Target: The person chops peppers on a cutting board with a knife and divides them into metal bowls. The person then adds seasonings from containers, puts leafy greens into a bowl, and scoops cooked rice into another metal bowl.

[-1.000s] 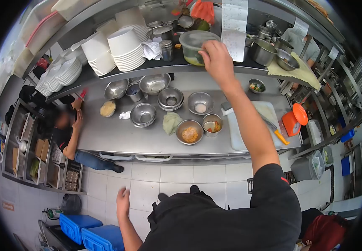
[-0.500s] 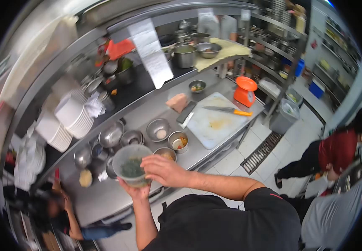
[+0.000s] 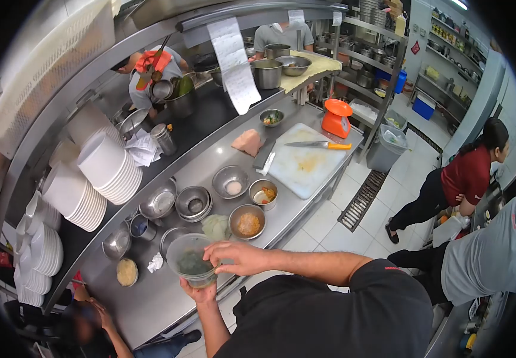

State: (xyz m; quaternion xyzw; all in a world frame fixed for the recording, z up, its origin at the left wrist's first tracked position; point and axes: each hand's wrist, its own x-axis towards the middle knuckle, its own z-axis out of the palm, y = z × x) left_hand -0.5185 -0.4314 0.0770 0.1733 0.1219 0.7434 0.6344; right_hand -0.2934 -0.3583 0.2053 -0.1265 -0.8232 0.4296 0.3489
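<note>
A clear plastic tub point(image 3: 176, 256) with dark green contents point(image 3: 193, 262) is held above the counter's near edge. My left hand point(image 3: 200, 292) supports it from below, fingers around its base. My right hand point(image 3: 239, 258) comes in from the right, its curled fingers on the tub's rim; the fingertips partly cover the opening. On the counter beyond are a steel bowl with orange, crumbly food point(image 3: 248, 224), pale green leafy-looking pieces point(image 3: 215, 227), and a small steel pot with orange and red food point(image 3: 264, 195). Another steel bowl point(image 3: 230, 179) contains a pale round piece.
A white cutting board point(image 3: 305, 173) bears a knife with a yellow handle point(image 3: 335, 145). Behind it stands an orange scale point(image 3: 336, 118). White bowls point(image 3: 112, 170) are stacked on the left shelf. A person in red point(image 3: 466, 173) stands right; another person's arm point(image 3: 112, 334) is lower left.
My view has shifted and sharpened, showing more of the counter around the tub. Both hands stay on the tub, which sits slightly lower in view.
</note>
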